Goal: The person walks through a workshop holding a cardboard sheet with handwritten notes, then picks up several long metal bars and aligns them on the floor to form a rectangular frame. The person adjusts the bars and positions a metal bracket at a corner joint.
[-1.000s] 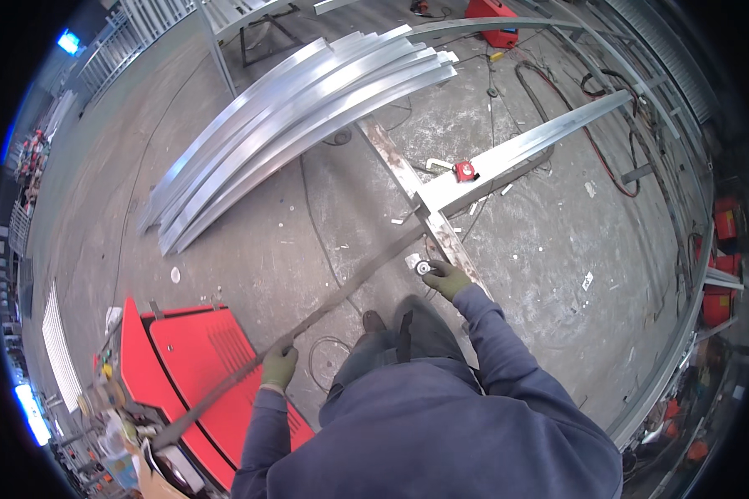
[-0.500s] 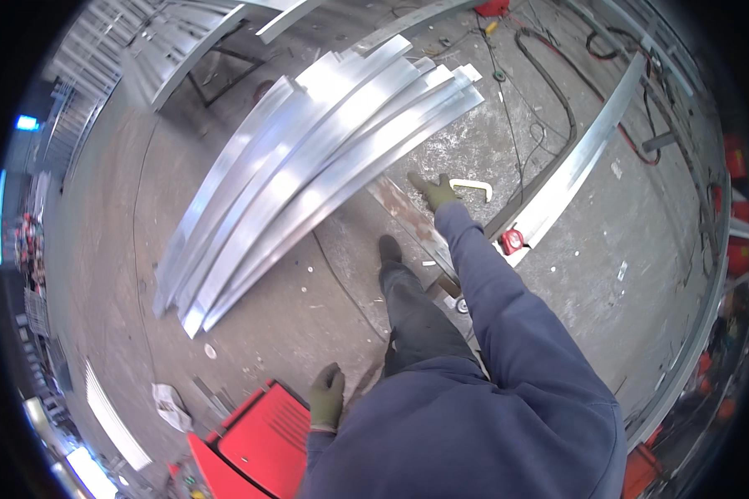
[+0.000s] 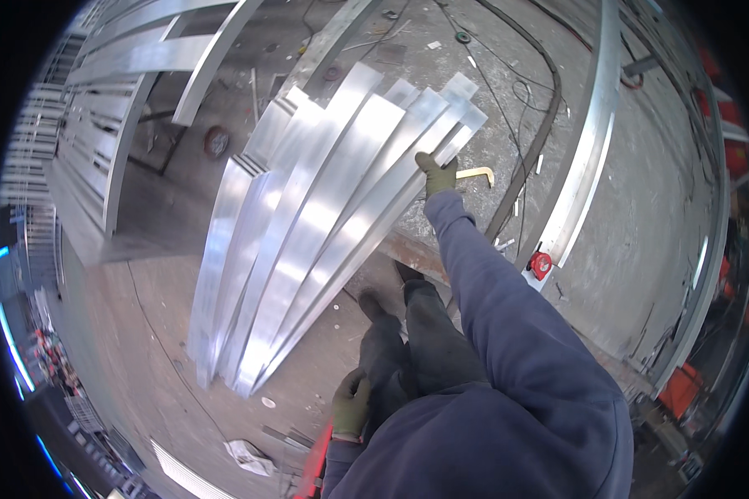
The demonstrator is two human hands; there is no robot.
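Observation:
A fanned stack of long, shiny metal profiles point(image 3: 308, 208) lies in front of me, slanting from lower left to upper right. My right hand point(image 3: 440, 176), in an olive-green glove, reaches out to the nearest metal profile point(image 3: 366, 224) close to its far right end. Its fingers are closed over the edge there; their undersides are hidden. Beside that hand is a yellowish hook-shaped piece point(image 3: 484, 173). By my thigh hangs my left hand point(image 3: 351, 406), also gloved, its fingers curled with nothing visible in them.
A red tape measure point(image 3: 540, 265) sits on a long metal rail point(image 3: 587, 166) at the right. Dark hoses and cables point(image 3: 549, 91) cross the floor beyond. A rack of metal bars point(image 3: 129, 141) stands at far left. A white cloth point(image 3: 250, 457) lies at lower left.
My right hand has moved from above the floor onto the nearest profile. I have stepped nearer the stack, and the view has shifted. My left hand stays low by my side.

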